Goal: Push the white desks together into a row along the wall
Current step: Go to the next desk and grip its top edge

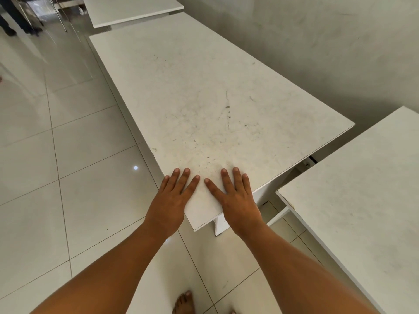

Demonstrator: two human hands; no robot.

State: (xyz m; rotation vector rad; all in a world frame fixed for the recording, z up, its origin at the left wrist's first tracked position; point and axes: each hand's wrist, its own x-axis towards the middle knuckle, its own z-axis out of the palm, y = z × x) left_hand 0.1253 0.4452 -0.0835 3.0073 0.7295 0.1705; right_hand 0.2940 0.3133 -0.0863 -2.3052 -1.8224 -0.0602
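A long white desk (204,91) with a scuffed top runs away from me along the grey wall. My left hand (172,196) lies flat on its near corner, fingers spread, palm at the left edge. My right hand (233,196) lies flat beside it on the near short edge. Neither hand grips anything. A second white desk (358,211) stands at the right, set at an angle, with a gap between it and the first desk. A third white desk (131,9) stands at the far end, its top overlapping the far edge of the first desk in view.
The grey wall (317,41) runs along the right of the desks. Glossy white floor tiles (68,155) spread to the left. A person's legs and chair legs (20,21) show at the far upper left. My bare foot (183,302) is at the bottom.
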